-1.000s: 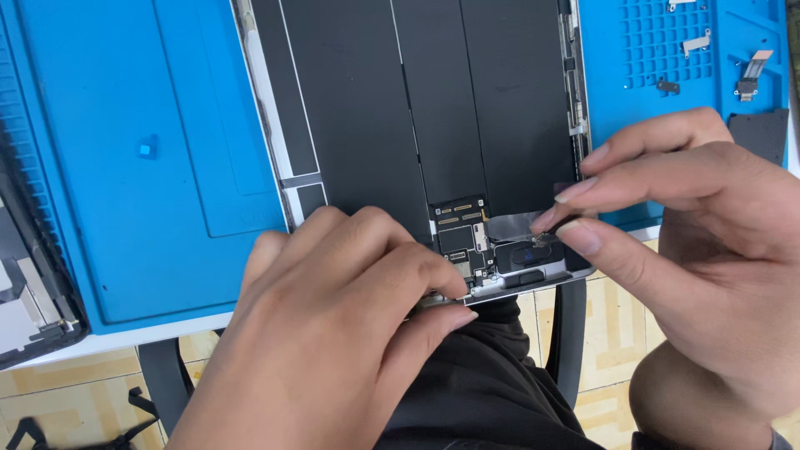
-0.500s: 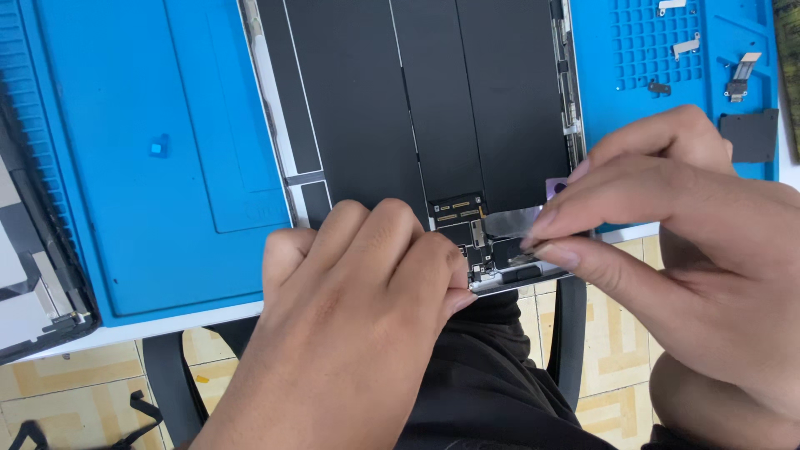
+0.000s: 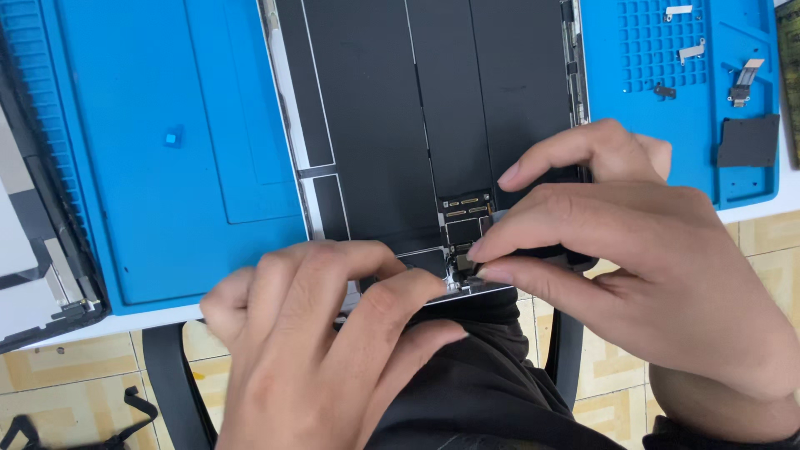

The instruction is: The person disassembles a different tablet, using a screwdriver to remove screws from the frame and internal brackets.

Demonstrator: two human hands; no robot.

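An opened tablet body (image 3: 433, 108), showing black battery panels and a small circuit board with connectors (image 3: 463, 218), lies on a blue work mat (image 3: 167, 150). My left hand (image 3: 325, 350) presses with its fingertips on the tablet's near edge, just left of the board. My right hand (image 3: 642, 267) reaches in from the right, thumb and forefinger pinched together at a small part beside the connectors. What the fingers pinch is hidden.
A second blue mat (image 3: 692, 108) at the right carries small metal brackets, a flex cable (image 3: 742, 83) and a dark square pad (image 3: 748, 140). A detached screen panel (image 3: 33, 267) lies at the far left. Tiled floor, chair frame and dark trousers show below the table edge.
My right hand has slid leftward over the tablet's near corner, its fingertips now pinched at the connector board. My left hand has shifted slightly left along the edge.
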